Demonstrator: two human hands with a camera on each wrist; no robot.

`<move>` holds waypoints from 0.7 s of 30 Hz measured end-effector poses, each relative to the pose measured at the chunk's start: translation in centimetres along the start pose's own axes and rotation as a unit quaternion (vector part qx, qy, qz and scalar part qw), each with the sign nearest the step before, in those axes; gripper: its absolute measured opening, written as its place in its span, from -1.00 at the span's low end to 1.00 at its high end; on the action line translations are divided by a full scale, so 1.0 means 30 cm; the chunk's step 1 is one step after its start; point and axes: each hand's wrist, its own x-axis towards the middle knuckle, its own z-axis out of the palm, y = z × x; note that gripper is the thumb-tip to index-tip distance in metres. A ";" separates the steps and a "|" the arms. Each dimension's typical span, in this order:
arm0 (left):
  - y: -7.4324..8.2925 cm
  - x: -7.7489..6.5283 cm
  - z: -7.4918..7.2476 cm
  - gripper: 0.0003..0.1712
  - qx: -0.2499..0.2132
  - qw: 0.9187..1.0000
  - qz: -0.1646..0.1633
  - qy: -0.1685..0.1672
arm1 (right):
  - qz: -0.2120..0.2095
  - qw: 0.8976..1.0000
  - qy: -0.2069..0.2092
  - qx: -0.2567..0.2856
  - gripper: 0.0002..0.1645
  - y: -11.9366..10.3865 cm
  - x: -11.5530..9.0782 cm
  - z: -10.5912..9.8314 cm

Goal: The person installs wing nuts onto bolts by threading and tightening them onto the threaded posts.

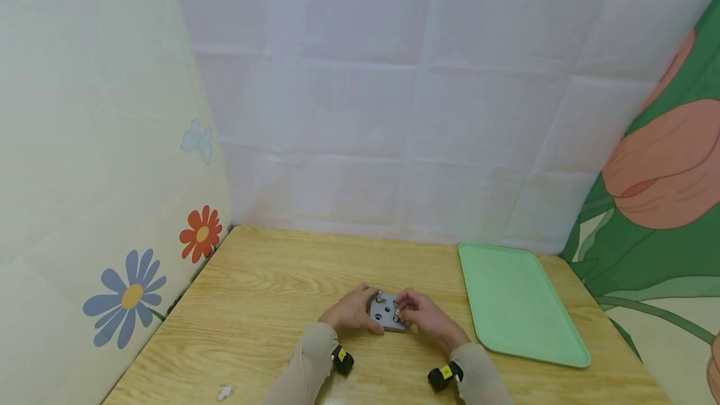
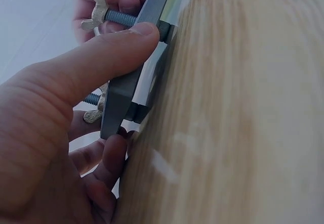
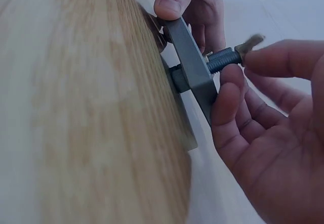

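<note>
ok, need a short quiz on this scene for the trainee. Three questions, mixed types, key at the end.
1. What does the left hand grip?
A) a screwdriver
B) the gray plate
C) a cloth

2. True or false: in the head view, the green tray lies to the right of the gray plate.

3. How many wing nuts show in the left wrist view?

Key: 1. B; 2. True; 3. Two.
</note>
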 end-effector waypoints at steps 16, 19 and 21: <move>0.012 -0.007 -0.007 -0.01 0.004 1.000 -0.004 -0.003 | -0.025 0.998 -0.011 -0.055 -0.84 -0.005 -0.001 0.001; 0.012 -0.005 -0.006 -0.01 0.005 1.000 -0.005 -0.004 | -0.015 0.998 -0.003 -0.058 -0.84 -0.010 -0.001 0.004; 0.013 -0.005 -0.006 -0.01 0.005 1.000 -0.006 -0.003 | -0.009 0.998 -0.001 -0.058 -0.84 -0.012 -0.002 0.005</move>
